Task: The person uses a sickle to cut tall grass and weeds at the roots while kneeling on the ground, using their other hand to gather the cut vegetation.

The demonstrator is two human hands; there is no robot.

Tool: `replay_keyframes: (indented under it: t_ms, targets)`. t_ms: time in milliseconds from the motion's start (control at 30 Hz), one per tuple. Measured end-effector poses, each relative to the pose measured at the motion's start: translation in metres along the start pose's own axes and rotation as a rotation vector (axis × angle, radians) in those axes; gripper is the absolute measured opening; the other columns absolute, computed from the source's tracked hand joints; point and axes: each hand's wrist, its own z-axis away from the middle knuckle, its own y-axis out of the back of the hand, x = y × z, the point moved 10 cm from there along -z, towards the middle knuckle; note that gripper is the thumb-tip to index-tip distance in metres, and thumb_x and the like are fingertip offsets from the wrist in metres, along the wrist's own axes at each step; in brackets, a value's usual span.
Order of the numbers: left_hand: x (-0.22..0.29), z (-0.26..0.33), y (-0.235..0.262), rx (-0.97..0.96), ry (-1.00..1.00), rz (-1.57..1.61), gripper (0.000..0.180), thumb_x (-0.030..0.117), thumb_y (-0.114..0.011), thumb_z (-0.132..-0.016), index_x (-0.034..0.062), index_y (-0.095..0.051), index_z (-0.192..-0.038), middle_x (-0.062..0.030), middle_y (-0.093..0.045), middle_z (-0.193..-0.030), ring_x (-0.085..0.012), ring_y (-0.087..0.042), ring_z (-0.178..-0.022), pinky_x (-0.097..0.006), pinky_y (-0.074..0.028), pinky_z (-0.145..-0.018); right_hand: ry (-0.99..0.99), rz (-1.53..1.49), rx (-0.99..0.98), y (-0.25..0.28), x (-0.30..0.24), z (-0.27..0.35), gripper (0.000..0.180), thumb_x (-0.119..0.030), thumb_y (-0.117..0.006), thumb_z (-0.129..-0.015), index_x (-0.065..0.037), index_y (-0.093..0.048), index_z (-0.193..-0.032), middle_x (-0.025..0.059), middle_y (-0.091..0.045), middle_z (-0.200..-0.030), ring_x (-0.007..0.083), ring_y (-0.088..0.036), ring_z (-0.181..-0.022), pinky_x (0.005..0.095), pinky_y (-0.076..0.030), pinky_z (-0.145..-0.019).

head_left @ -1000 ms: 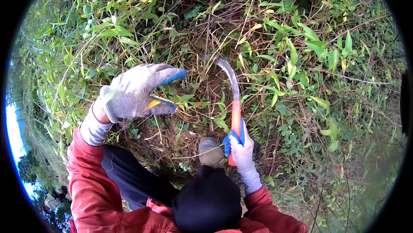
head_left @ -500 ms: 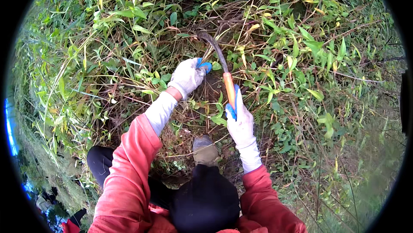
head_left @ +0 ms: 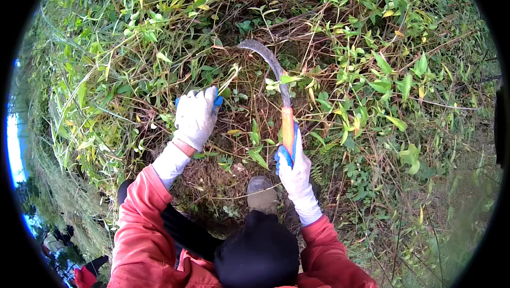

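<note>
Left white-and-blue gloved hand curled closed round pale thin stems; right white-and-blue gloved hand grips orange-handled, curved-metal sickle, long axis forward, tip hooked left.

White-and-blue-gloved right hand: grips curved grey-bladed, orange-handled sickle. White-and-blue-gloved left hand: curls around thin pale stems. Leafy green undergrowth. Grey-brown boot.

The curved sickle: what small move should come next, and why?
Probably hold the sickle still while the left hand sets aside the pale stems it seems to hold: their ends show near the sickle's tip, and the right hand grasps the orange handle.
</note>
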Motion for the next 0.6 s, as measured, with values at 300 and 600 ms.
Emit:
replay_keyframes:
  t_ms: [300, 600]
  targets:
    - [-0.017, -0.1, -0.068, -0.382, 0.347, -0.229, 0.12, 0.05, -0.083, -0.053, 0.0066, -0.018, -0.144, -0.0151, -0.037, -0.141, -0.0324, -0.037, -0.129, -0.038, -0.04, -0.099, -0.099, -0.025, -0.065, -0.049, 0.033, -0.04, 0.063, -0.013, -0.058, -0.087, -0.007, -0.027, -0.141, 0.0252, -0.061, -0.083, 0.0401, -0.062, -0.073, 0.0433, -0.049, -0.064]
    - [-0.025, -0.118, -0.09, -0.389, 0.119, -0.167, 0.027, 0.008, -0.052, -0.081, -0.0011, -0.059, -0.105, -0.0202, -0.066, -0.094, -0.0331, -0.066, -0.085, -0.042, -0.054, -0.074, -0.154, -0.086, -0.04, -0.071, 0.046, -0.09, 0.054, -0.012, -0.06, -0.086, -0.001, -0.039, -0.134, 0.0188, -0.061, -0.075, 0.026, -0.061, -0.061, 0.037, -0.047, -0.056]
